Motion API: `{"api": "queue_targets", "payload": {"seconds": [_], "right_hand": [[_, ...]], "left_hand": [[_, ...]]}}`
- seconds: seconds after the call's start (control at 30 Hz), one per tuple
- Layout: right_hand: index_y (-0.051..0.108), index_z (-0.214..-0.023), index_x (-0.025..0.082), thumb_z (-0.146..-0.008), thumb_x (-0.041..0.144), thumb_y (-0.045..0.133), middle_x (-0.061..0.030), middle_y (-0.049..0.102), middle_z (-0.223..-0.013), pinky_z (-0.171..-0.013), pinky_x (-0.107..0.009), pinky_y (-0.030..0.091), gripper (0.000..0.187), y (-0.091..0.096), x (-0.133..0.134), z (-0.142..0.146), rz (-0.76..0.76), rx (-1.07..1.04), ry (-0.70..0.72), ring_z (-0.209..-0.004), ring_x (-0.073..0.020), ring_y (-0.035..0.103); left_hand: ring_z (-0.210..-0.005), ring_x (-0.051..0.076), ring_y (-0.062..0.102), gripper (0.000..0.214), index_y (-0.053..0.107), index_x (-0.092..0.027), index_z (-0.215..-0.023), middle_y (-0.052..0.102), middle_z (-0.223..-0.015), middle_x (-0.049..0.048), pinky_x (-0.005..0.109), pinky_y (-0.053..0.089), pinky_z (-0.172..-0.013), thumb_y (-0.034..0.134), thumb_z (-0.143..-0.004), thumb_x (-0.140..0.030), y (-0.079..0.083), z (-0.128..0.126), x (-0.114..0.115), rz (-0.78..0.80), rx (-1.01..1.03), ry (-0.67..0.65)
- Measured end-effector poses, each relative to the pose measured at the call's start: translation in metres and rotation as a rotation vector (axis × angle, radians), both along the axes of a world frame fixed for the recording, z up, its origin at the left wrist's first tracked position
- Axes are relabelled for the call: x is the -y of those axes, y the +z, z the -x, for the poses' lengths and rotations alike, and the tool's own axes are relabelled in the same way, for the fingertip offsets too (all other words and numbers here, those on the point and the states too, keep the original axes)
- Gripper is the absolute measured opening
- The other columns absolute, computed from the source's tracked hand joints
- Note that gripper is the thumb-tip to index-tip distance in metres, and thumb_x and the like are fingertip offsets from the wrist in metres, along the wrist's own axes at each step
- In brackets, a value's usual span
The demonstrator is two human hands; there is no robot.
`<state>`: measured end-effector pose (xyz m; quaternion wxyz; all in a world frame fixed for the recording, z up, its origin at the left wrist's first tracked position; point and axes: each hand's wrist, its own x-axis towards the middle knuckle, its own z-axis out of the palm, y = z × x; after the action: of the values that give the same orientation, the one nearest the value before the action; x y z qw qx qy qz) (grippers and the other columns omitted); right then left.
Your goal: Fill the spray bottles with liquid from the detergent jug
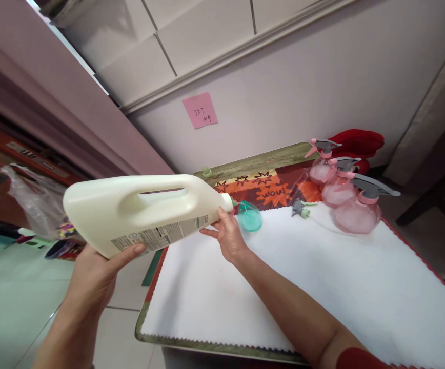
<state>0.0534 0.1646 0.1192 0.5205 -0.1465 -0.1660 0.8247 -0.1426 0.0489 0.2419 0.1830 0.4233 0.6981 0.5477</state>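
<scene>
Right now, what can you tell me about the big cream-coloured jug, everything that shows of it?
The jug is cream-coloured, apparently plastic, with a built-in handle and a printed label. It is held nearly on its side, its white collar pointing toward a teal bottle; whether they touch is unclear. The left-hand grip supports its base end; the right-hand grip touches it near the collar.

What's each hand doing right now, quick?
Left hand: holding the cream-white plastic handled jug near its base.
Right hand: holding the same jug by its neck.
</scene>
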Motion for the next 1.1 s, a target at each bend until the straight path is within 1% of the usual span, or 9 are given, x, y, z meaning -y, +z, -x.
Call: {"api": "queue_targets", "payload": {"seconds": [0.07,0.2,0.3,0.5,0.67,0.83,1.1], "right_hand": [[0.066,-0.124,0.023,-0.077,0.055,0.076,-0.0068,0.070,-0.120,-0.076,-0.037,0.064,0.058,0.000,0.000,0.000,0.001,-0.001,-0.001,-0.103,-0.0235,0.067],[0.065,-0.124,0.022,-0.077,0.056,0.075,-0.0072,0.070,-0.121,-0.077,-0.038,0.064,0.059,0.001,-0.001,-0.001,-0.004,0.002,0.000,-0.103,-0.0236,0.067],[0.065,-0.124,0.022,-0.077,0.056,0.074,-0.0072,0.070,-0.120,-0.077,-0.038,0.064,0.059,0.001,-0.001,-0.001,-0.002,0.000,0.005,-0.103,-0.0237,0.067],[0.065,-0.123,0.023,-0.077,0.056,0.075,-0.0067,0.070,-0.120,-0.077,-0.038,0.064,0.057,0.000,-0.001,-0.001,0.007,-0.009,0.006,-0.103,-0.0237,0.067],[0.065,-0.122,0.023,-0.077,0.055,0.074,-0.0067,0.070,-0.118,-0.078,-0.038,0.064,0.056,0.000,-0.002,-0.001,0.010,-0.013,-0.001,-0.102,-0.0233,0.067],[0.065,-0.123,0.023,-0.076,0.055,0.074,-0.0066,0.069,-0.121,-0.078,-0.038,0.064,0.058,0.000,-0.003,-0.001,0.019,-0.015,0.001,-0.102,-0.0229,0.067],[0.065,-0.122,0.023,-0.077,0.055,0.074,-0.0070,0.069,-0.122,-0.077,-0.036,0.063,0.056,0.000,-0.005,-0.001,0.024,-0.028,0.002,-0.102,-0.0228,0.067]], "left_hand": [[-0.100,0.024,0.072,0.080,0.071,-0.019,-0.125,0.078,-0.116,0.0104,0.028,0.062,-0.084,0.098,-0.050,-0.026,0.001,0.000,0.000,-0.001,-0.005,-0.004],[-0.097,0.022,0.071,0.075,0.074,-0.017,-0.119,0.078,-0.113,0.0108,0.027,0.062,-0.083,0.098,-0.049,-0.028,0.003,-0.004,-0.002,0.002,-0.019,0.008],[-0.096,0.022,0.071,0.075,0.074,-0.018,-0.119,0.078,-0.112,0.0104,0.027,0.062,-0.082,0.098,-0.048,-0.028,0.004,-0.006,-0.003,0.006,-0.014,0.001],[-0.098,0.021,0.070,0.071,0.075,-0.018,-0.116,0.077,-0.114,0.0096,0.028,0.061,-0.085,0.098,-0.049,-0.028,0.005,-0.008,-0.005,0.003,-0.022,-0.014],[-0.097,0.021,0.070,0.076,0.073,-0.019,-0.121,0.077,-0.115,0.0099,0.027,0.061,-0.084,0.098,-0.049,-0.028,0.007,-0.010,-0.006,0.002,-0.023,-0.010],[-0.097,0.023,0.071,0.073,0.074,-0.017,-0.116,0.077,-0.112,0.0100,0.028,0.061,-0.084,0.098,-0.048,-0.030,0.009,-0.013,-0.009,0.014,-0.034,-0.006],[-0.097,0.023,0.071,0.076,0.073,-0.018,-0.119,0.077,-0.114,0.0099,0.029,0.062,-0.084,0.098,-0.048,-0.030,0.010,-0.011,-0.012,0.011,-0.055,-0.009]]}}
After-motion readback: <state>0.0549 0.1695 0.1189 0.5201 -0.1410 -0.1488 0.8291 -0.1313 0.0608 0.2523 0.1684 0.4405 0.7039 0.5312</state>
